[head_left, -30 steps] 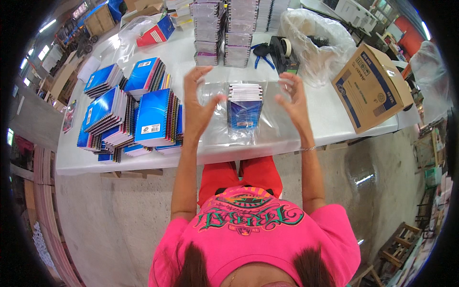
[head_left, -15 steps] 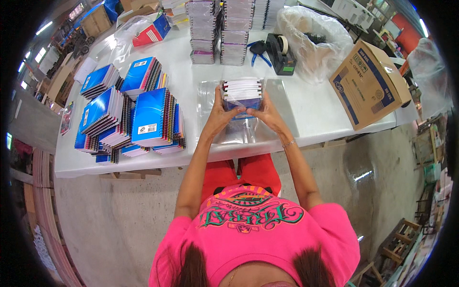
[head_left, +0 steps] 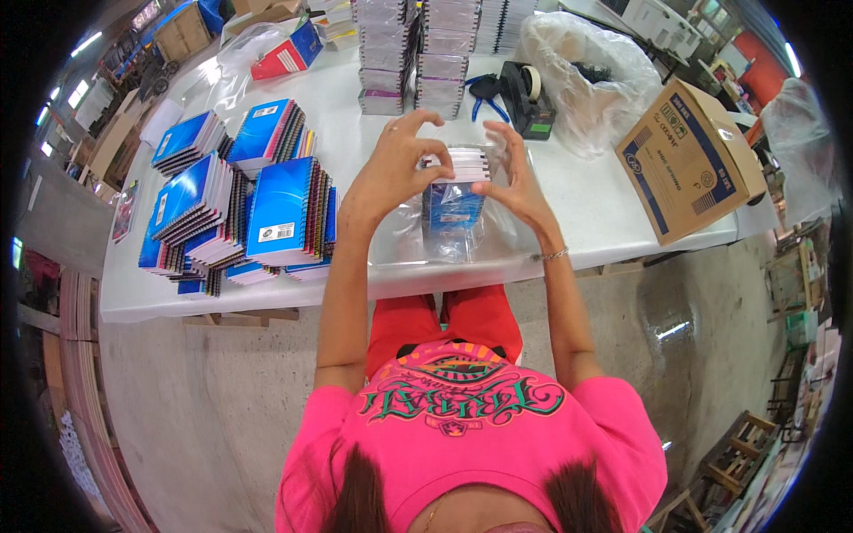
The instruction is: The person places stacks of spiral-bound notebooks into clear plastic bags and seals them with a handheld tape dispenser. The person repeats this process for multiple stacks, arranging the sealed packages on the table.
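Observation:
A small stack of spiral notebooks with blue covers and white page edges sits in front of me, wrapped at least partly in clear plastic. Beneath it lie clear plastic sheets or bags. My left hand is at the stack's left side, fingers curved and spread apart, its thumb near the upper corner. On the other side my right hand is also open, the thumb tip over the stack's edge and the fingers raised. Whether either thumb touches the stack I cannot tell.
Piles of blue spiral notebooks stand on the left of the white-covered table. Tall wrapped notebook stacks, a black tape dispenser, blue-handled pliers or cutters, a clear plastic bag and a cardboard box are beyond and right.
Both hands have loosened from the stack and spread, the left rising up and to the left. The stack's blue front cover now shows, lying lower toward me on the plastic.

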Available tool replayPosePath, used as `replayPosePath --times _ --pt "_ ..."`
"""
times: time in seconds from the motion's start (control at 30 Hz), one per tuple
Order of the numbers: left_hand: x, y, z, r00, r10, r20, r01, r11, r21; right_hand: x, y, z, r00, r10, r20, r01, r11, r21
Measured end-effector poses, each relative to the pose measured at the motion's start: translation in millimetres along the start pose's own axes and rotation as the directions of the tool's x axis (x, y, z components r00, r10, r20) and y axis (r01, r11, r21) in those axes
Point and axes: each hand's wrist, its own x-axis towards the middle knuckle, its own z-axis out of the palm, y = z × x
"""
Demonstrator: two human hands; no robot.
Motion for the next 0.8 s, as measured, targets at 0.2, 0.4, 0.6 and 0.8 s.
replayPosePath --times 0.2,0.4,0.6,0.8 --pt "9.3 22.7 -4.4 0.926 -0.088 -0.366 0.001 0.973 -0.231 29.6 -42.0 -19.7 0.976 -0.168 -0.141 0.166 0.986 -0.025" --pt "-46.3 -3.6 69.3 0.741 -0.251 -0.623 0.022 0.936 -0.351 -28.6 22.8 -9.2 0.93 -0.002 -0.368 0.052 0.991 0.124" --pt "-48.6 -0.1 122.8 0.711 -0.374 -0.596 0.063 0.877 -0.476 -53.7 41.8 37.1 0.965 0.083 -0.247 -0.054 0.991 0.122" --pt "-39.7 -5.4 110.3 0.77 -0.222 -0.598 0.11 0.97 -0.218 -45.4 47.3 34.6 0.965 0.1 -0.243 -0.073 0.99 0.117"
